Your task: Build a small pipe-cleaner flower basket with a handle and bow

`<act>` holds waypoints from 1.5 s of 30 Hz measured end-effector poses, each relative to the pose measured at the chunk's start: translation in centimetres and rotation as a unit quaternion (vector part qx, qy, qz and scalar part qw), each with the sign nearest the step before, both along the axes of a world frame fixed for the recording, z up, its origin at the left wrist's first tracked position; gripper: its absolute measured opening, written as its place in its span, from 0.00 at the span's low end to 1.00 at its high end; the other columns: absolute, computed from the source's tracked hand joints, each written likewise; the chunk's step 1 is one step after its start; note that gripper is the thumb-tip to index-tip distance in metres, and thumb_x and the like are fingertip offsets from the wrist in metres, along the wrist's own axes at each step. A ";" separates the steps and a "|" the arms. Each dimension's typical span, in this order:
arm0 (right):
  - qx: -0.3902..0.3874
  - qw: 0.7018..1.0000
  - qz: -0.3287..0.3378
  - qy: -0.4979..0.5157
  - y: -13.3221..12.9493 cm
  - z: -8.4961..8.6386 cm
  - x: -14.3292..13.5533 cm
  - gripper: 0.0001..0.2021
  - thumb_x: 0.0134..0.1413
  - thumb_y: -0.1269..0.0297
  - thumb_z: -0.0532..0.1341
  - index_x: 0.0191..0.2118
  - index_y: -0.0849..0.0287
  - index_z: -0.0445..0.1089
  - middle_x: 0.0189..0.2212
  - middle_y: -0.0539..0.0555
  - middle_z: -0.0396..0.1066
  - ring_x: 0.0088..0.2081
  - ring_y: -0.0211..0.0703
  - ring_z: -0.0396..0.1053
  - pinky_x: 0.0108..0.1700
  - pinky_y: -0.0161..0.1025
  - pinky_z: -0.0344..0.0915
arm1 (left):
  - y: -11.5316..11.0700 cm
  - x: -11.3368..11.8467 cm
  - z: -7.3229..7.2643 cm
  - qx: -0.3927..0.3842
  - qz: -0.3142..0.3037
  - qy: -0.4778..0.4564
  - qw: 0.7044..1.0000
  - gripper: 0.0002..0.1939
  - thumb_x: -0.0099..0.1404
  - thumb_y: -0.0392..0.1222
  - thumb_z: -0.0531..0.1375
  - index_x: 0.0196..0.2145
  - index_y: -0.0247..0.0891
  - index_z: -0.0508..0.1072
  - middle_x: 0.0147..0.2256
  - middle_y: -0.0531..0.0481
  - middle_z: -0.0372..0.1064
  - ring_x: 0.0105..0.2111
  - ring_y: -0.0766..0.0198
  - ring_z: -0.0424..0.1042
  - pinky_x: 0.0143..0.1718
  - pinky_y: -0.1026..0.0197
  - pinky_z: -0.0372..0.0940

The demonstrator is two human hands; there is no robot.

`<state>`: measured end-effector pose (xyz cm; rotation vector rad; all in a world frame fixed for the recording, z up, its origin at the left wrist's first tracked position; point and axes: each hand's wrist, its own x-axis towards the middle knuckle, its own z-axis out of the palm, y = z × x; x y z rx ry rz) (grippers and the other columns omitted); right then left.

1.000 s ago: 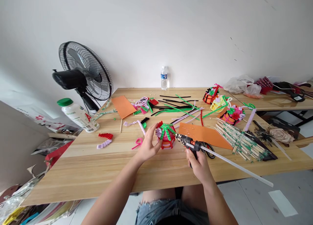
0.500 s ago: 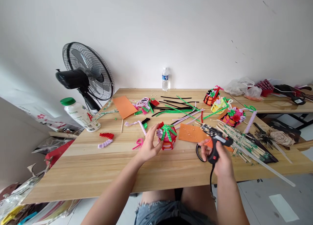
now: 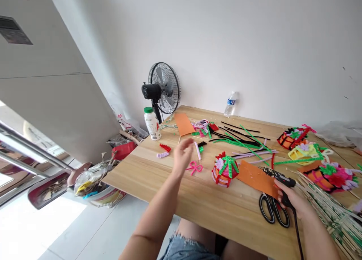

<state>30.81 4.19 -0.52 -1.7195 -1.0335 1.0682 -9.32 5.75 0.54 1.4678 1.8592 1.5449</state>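
Note:
My left hand [image 3: 181, 159] is raised over the left part of the table, slightly blurred, fingers loosely curved and apart with nothing seen in them. Close by lie a pink pipe-cleaner bow [image 3: 194, 167] and a lilac pipe-cleaner piece [image 3: 197, 151]. My right hand [image 3: 295, 200] grips a black glue gun [image 3: 283, 179], its speckled nozzle pointing left above an orange sheet [image 3: 254, 176]. Between the hands stands a small red, pink and green pipe-cleaner basket [image 3: 225, 173], touched by neither. Black-handled scissors [image 3: 272, 211] lie beside the right hand, blades hidden.
Pipe-cleaner stems [image 3: 240, 137] lie across the table's middle. More decorated baskets [image 3: 296, 137] and a bundle of sticks [image 3: 333, 214] are at the right. A white bottle [image 3: 152, 125], a water bottle [image 3: 230, 105] and a fan [image 3: 164, 87] stand towards the back.
My left hand has let go of the pipe-cleaner basket and moved left. The view has turned left. My right hand still holds the glue gun, now lower, with the scissors lying apart from the fingers.

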 end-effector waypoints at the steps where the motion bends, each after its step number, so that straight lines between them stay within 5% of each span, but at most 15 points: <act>1: -0.045 0.999 0.005 -0.025 0.4 -0.3 0.4 0.21 0.35 0.47 0.70 0.17 0.56 0.62 0.13 0.50 0.60 0.14 0.41 0.61 0.12 0.36 0.56 | 0.4 -2.0 0.2 -0.032 0.046 0.004 0.998 0.20 0.67 0.43 0.48 0.51 0.35 0.70 0.48 0.40 0.73 0.47 0.56 0.73 0.48 0.53 0.68; 4: -0.118 0.976 0.034 -0.181 1.5 -0.4 1.5 0.20 0.43 0.45 0.65 0.18 0.57 0.66 0.16 0.58 0.67 0.21 0.51 0.70 0.20 0.44 0.66 | 1.0 -7.6 -0.2 -0.113 0.116 0.033 0.986 0.18 0.62 0.42 0.53 0.46 0.34 0.74 0.47 0.36 0.72 0.48 0.47 0.72 0.49 0.46 0.66; 6: -0.121 0.930 0.054 -0.342 2.3 -0.2 1.8 0.21 0.47 0.44 0.60 0.20 0.59 0.71 0.22 0.65 0.73 0.30 0.60 0.75 0.31 0.49 0.70 | 1.1 -10.1 -1.1 -0.177 0.133 0.064 0.973 0.14 0.56 0.41 0.58 0.39 0.35 0.76 0.47 0.33 0.72 0.52 0.37 0.67 0.51 0.39 0.61; 9: -0.149 0.849 0.087 -0.499 2.8 -0.2 1.8 0.28 0.52 0.42 0.54 0.30 0.66 0.77 0.35 0.74 0.76 0.41 0.67 0.74 0.42 0.55 0.69 | 1.0 -11.8 -2.9 -0.253 0.130 0.104 0.953 0.13 0.48 0.42 0.63 0.34 0.38 0.76 0.47 0.32 0.71 0.54 0.30 0.62 0.51 0.34 0.57; 11: -0.160 0.826 0.099 -0.532 2.7 -0.3 1.5 0.33 0.55 0.41 0.50 0.38 0.70 0.78 0.41 0.77 0.75 0.44 0.68 0.74 0.43 0.55 0.69 | 1.0 -11.9 -4.0 -0.281 0.122 0.125 0.944 0.12 0.49 0.44 0.63 0.33 0.38 0.76 0.49 0.32 0.69 0.55 0.30 0.61 0.51 0.35 0.57; 15: -0.167 0.814 0.091 -0.549 1.9 -0.3 0.8 0.36 0.58 0.41 0.45 0.44 0.71 0.76 0.43 0.76 0.74 0.45 0.67 0.73 0.43 0.55 0.68 | 1.2 -11.9 -5.2 -0.302 0.089 0.141 0.939 0.11 0.52 0.46 0.61 0.32 0.37 0.75 0.45 0.33 0.72 0.53 0.36 0.65 0.49 0.44 0.60; 20: -0.152 0.812 0.048 -0.561 0.5 0.7 -0.1 0.32 0.59 0.44 0.46 0.38 0.68 0.77 0.37 0.74 0.76 0.37 0.66 0.75 0.33 0.52 0.68 | 1.3 -11.8 -5.2 -0.283 0.003 0.104 0.954 0.13 0.53 0.50 0.61 0.28 0.37 0.74 0.32 0.42 0.76 0.39 0.49 0.73 0.36 0.58 0.63; 24: -0.032 0.803 -0.038 -0.595 -1.1 1.9 -0.9 0.23 0.57 0.49 0.49 0.29 0.61 0.73 0.30 0.68 0.74 0.30 0.59 0.73 0.25 0.46 0.62 | 0.7 -11.4 -4.6 -0.241 -0.104 0.046 0.964 0.23 0.52 0.59 0.60 0.32 0.35 0.76 0.31 0.46 0.76 0.33 0.56 0.73 0.31 0.62 0.62; 30: 0.311 0.841 -0.088 -0.435 -3.5 2.2 -3.8 0.12 0.50 0.54 0.55 0.23 0.55 0.62 0.24 0.55 0.71 0.25 0.45 0.67 0.29 0.40 0.62 | 0.2 -10.4 -4.5 -0.225 -0.220 0.015 0.949 0.27 0.47 0.54 0.64 0.42 0.35 0.78 0.31 0.47 0.76 0.31 0.59 0.71 0.30 0.62 0.63; 33: 0.337 0.901 -0.083 -0.262 -4.2 1.4 -5.5 0.10 0.49 0.56 0.59 0.25 0.57 0.64 0.29 0.56 0.73 0.23 0.40 0.67 0.28 0.38 0.64 | 0.3 -10.2 -4.8 -0.219 -0.214 0.028 0.951 0.29 0.46 0.51 0.64 0.46 0.35 0.76 0.29 0.49 0.74 0.30 0.60 0.71 0.30 0.62 0.64; 36: 0.343 0.929 -0.080 -0.114 -4.6 0.7 -7.0 0.10 0.50 0.58 0.61 0.25 0.58 0.63 0.29 0.54 0.72 0.22 0.37 0.68 0.26 0.36 0.65 | 0.5 -10.0 -5.0 -0.203 -0.178 0.047 0.962 0.28 0.49 0.50 0.62 0.46 0.34 0.75 0.27 0.50 0.73 0.28 0.59 0.71 0.29 0.61 0.64; 41: 0.441 0.887 -0.139 0.022 -4.4 0.0 -8.5 0.10 0.51 0.62 0.61 0.25 0.57 0.60 0.26 0.48 0.68 0.22 0.36 0.66 0.25 0.35 0.64 | 1.2 -9.4 -5.4 -0.133 -0.081 0.083 0.984 0.20 0.52 0.47 0.57 0.39 0.33 0.76 0.32 0.46 0.73 0.33 0.56 0.72 0.37 0.56 0.66; 45: 0.519 0.833 -0.192 0.008 -4.3 -1.0 -8.4 0.11 0.52 0.59 0.62 0.27 0.57 0.61 0.26 0.47 0.67 0.25 0.37 0.66 0.30 0.38 0.64 | 1.5 -8.1 -5.5 -0.065 -0.043 0.092 0.993 0.17 0.55 0.46 0.54 0.36 0.36 0.76 0.36 0.43 0.73 0.36 0.55 0.72 0.42 0.54 0.66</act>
